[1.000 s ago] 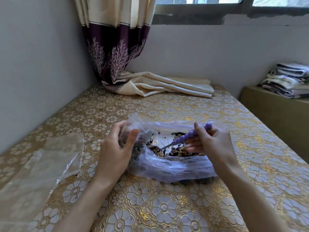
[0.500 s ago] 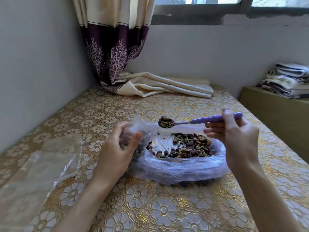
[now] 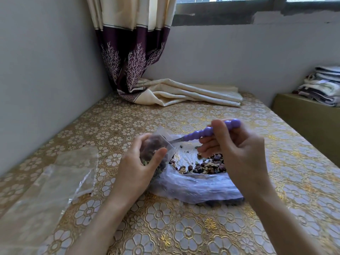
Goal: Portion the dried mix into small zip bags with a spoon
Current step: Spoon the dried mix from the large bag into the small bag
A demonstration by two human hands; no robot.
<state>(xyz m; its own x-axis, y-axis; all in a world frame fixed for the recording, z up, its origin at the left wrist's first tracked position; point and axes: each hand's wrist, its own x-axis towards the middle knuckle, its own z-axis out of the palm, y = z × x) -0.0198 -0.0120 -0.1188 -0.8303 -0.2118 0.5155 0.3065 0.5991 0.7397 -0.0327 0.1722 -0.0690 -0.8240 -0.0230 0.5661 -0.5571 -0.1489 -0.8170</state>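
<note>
1. Setting: a home, a plain domestic room.
2. Table (image 3: 184,236): covered with a gold floral embossed cloth, pushed into a corner against grey walls (image 3: 46,70).
3. Curtain (image 3: 132,52): cream and purple with a white branch print, hanging from a window (image 3: 230,0), its hem lying on the table.
4. Cabinet (image 3: 303,122): low, at the right, bearing folded linens (image 3: 323,87).

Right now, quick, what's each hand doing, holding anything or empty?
Left hand: closed, gripping the small zip bag, which is partly filled with mix.
Right hand: closed, pinching the purple spoon, its bowl end in the bag's mouth.
</note>
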